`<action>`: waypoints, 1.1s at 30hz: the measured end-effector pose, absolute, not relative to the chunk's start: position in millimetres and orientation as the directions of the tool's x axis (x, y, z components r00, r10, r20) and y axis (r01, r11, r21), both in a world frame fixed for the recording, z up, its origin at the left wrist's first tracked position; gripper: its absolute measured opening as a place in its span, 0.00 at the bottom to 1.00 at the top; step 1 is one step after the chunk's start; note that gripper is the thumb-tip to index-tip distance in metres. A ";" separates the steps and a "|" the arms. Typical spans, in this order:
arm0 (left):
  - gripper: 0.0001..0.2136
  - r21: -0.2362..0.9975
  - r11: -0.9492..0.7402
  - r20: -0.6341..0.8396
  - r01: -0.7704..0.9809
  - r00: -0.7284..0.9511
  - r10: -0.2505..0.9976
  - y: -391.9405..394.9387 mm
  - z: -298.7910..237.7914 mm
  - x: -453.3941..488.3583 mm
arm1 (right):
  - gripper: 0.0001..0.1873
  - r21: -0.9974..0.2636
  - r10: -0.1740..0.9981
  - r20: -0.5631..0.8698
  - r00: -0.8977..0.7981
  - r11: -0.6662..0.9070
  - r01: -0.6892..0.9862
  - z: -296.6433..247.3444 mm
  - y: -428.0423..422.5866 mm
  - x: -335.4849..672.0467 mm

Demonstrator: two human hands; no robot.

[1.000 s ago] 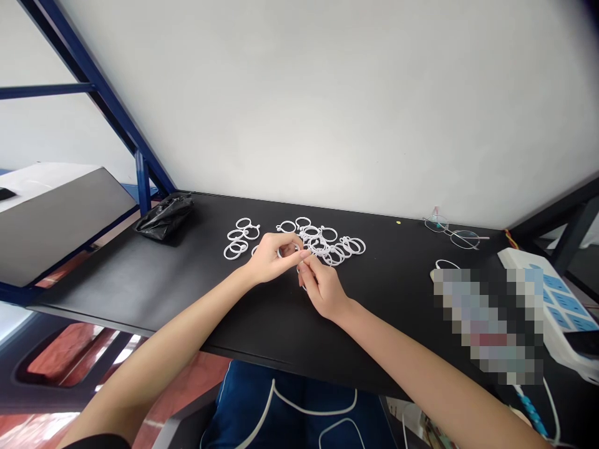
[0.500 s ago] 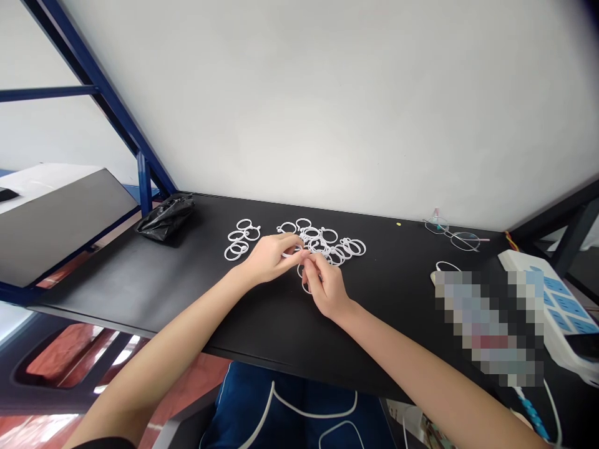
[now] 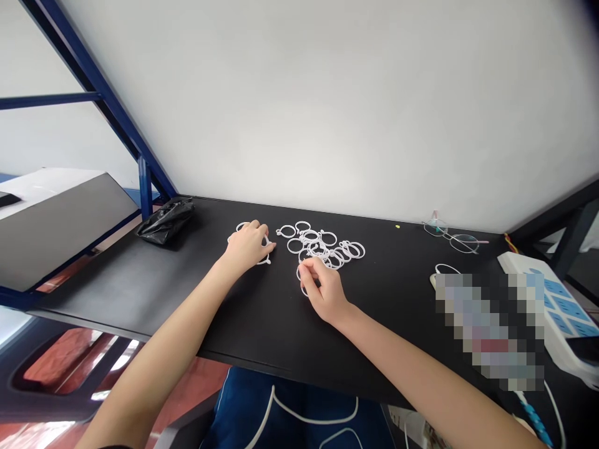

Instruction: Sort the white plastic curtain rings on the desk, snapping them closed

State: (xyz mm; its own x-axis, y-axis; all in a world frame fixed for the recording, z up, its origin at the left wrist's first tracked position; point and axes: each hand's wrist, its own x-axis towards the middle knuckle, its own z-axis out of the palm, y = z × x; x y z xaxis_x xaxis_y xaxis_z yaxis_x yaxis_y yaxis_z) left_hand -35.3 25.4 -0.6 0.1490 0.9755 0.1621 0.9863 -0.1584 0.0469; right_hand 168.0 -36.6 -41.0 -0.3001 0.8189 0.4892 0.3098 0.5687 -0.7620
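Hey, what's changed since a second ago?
The left hand has moved left, away from the right hand, to the smaller group of white rings; whether it let go of its ring is hidden. The right hand stayed about where it was, at the larger ring pile. The black bag and glasses stayed put.

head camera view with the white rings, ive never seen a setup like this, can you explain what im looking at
There is no machine here: these are a person's bare hands, seen by a camera worn on their head, looking forward and down. On the black table lie many white rings, with a black plastic bag at the left and eyeglasses and a power strip at the right. The left hand covers some rings; the right hand is curled by the pile's near edge. Whether either holds a ring is hidden.
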 end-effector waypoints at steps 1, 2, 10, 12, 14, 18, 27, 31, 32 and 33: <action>0.11 0.032 -0.145 0.150 0.989 0.139 0.979 25.4 -1.0 -36.4 | 0.08 -0.762 0.818 0.490 -0.300 0.570 0.308 -40.9 -36.6 168.0; 0.11 0.023 -0.136 0.137 0.990 0.131 0.982 25.6 -1.4 -37.5 | 0.08 -0.762 0.818 0.491 -0.300 0.570 0.306 -40.7 -36.5 168.0; 0.21 0.171 -0.270 0.380 0.948 0.189 0.905 35.7 -11.1 -35.4 | 0.09 -0.769 0.818 0.496 -0.292 0.570 0.290 -42.2 -35.1 168.2; 0.20 0.265 -0.406 0.390 0.875 0.287 0.875 40.4 -15.3 -27.6 | 0.09 -0.771 0.819 0.496 -0.290 0.569 0.288 -43.1 -34.7 168.2; 0.22 0.281 -0.465 0.339 0.840 0.366 0.867 45.6 -19.7 -17.7 | 0.09 -0.771 0.817 0.498 -0.289 0.570 0.285 -43.7 -34.3 168.2; 0.28 0.321 -0.363 0.099 0.875 0.351 0.931 55.6 -28.9 1.6 | 0.09 -0.767 0.812 0.508 -0.287 0.578 0.278 -42.6 -34.2 168.2; 0.23 0.467 -0.475 0.195 0.746 0.437 0.878 51.5 -38.8 15.0 | 0.09 -0.754 0.802 0.520 -0.293 0.592 0.284 -37.8 -36.4 167.5; 0.21 0.499 -0.474 0.271 0.725 0.390 0.880 44.1 -29.1 5.6 | 0.09 -0.756 0.803 0.517 -0.297 0.591 0.282 -37.6 -36.2 168.1; 0.21 0.482 -0.487 0.272 0.728 0.404 0.873 43.7 -27.5 2.5 | 0.09 -0.757 0.804 0.516 -0.296 0.590 0.280 -37.5 -36.2 168.2; 0.20 0.457 -0.503 0.273 0.733 0.423 0.864 43.8 -26.8 -0.4 | 0.09 -0.759 0.805 0.515 -0.294 0.588 0.280 -37.4 -36.1 168.3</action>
State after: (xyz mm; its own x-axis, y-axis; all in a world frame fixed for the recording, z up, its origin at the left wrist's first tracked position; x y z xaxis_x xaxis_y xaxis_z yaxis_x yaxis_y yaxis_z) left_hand -0.4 43.8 -26.8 0.4228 0.8640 0.2734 0.7332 -0.5034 0.4571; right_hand 168.3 -36.1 -37.4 -0.2945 0.8050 0.5150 0.2800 0.5879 -0.7589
